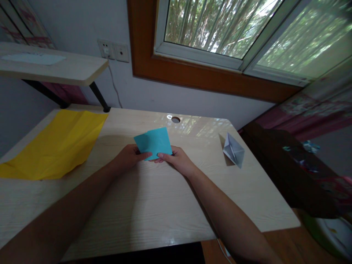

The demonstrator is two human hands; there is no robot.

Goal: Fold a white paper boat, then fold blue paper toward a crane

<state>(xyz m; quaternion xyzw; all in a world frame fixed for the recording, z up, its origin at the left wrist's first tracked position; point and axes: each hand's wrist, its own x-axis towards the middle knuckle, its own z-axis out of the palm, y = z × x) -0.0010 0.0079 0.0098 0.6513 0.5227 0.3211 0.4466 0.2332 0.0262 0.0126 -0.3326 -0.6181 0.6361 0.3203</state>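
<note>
A folded turquoise paper (154, 142) is held over the middle of the light wooden desk (154, 205). My left hand (129, 156) pinches its lower left edge with thumb on top. At the lower right edge my right hand (177, 159) grips it, fingers closed on the paper. The two hands almost meet under the sheet.
A large creased yellow sheet (57, 145) lies on the desk at left. A white folded paper boat (233, 150) stands at right. A cable hole (175, 119) is near the back edge. A raised shelf (52, 68) juts out back left; a dark chair (291, 165) stands right.
</note>
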